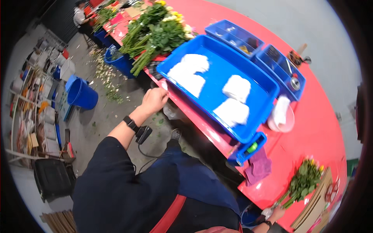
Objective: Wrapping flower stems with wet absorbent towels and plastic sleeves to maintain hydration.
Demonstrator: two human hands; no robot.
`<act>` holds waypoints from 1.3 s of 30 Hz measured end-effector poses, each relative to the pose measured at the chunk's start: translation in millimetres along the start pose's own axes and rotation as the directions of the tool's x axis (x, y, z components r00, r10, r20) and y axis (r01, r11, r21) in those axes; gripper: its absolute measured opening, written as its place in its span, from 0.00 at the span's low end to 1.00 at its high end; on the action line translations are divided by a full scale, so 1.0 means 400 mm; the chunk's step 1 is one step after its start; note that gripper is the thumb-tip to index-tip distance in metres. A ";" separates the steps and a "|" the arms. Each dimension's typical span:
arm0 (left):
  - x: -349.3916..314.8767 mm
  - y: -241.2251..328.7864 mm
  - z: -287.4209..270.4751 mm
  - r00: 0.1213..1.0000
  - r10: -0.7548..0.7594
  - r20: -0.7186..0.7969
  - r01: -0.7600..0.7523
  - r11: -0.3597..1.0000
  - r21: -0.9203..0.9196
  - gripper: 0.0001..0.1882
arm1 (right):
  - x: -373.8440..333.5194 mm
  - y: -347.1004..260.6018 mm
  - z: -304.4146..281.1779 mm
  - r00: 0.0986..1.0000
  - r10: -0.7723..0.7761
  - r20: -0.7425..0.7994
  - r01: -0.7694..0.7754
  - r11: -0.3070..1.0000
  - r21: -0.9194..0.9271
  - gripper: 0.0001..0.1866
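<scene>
Bouquet and hands at the right-hand end of the red worktop (309, 136). The bouquet (304, 179), leafy with yellow and pale blooms, lies flat, its long axis crosswise: stem ends toward the near edge, blooms toward the far one. The right hand (276, 214) is the nearer by far, low at the near edge beside the stem ends; from its fingers the bouquet extends inward over the worktop. Whether these fingers grasp the stems or merely touch them cannot be told at this blur. The left hand (154, 100) is well apart, just off the near edge by the left corner of the blue tray (213, 87) — its fingers curled closed, with nothing plainly held. Strips of cardboard (313, 202) flank the bouquet on its right, close alongside and roughly parallel, so that side is tight. On its left, red surface shows between the foliage and the purple cloth (258, 167) — the wider gap for moving. The tray, with folded white pads (237, 88) inside, occupies the middle of the worktop, its long side following the near edge.
</scene>
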State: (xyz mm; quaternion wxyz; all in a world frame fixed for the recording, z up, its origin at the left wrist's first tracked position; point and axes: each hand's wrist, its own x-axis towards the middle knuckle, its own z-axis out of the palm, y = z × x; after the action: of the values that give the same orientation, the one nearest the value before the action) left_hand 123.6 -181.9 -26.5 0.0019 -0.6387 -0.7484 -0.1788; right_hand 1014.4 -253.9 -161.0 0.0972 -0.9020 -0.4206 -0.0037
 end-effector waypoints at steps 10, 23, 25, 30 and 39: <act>0.393 -0.587 0.051 0.794 -0.605 -0.058 0.602 0.770 0.210 0.34 | -0.303 -0.902 -0.163 0.827 -0.544 -0.139 0.558 0.823 0.102 0.17; 0.406 -0.635 -0.093 0.820 -0.376 0.431 0.511 0.143 -0.848 0.08 | -0.988 -2.060 -0.129 0.018 -1.000 -0.007 0.582 0.005 0.813 0.13; 0.407 -0.570 -0.134 0.873 -0.224 0.434 0.418 -0.119 -0.901 0.09 | -1.079 -2.156 -0.129 0.002 -1.000 0.031 0.448 0.029 0.894 0.23; 0.372 -0.495 -0.171 0.933 -0.158 0.323 0.289 -0.207 -0.935 0.13 | -1.184 -2.236 -0.109 -0.014 -0.976 0.218 0.034 0.218 0.975 0.24; 0.246 -0.542 -0.279 0.898 -0.435 -0.067 0.238 0.609 -0.757 0.14 | -1.184 -2.198 -0.126 0.024 -0.999 0.030 0.271 0.035 0.962 0.14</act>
State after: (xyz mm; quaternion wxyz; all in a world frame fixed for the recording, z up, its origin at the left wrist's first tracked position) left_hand -127.2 -144.3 43.1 -0.1954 -0.4045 -0.7139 -0.5372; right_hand 44.4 -70.1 -2.1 0.2553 -0.2493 -0.7824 0.5104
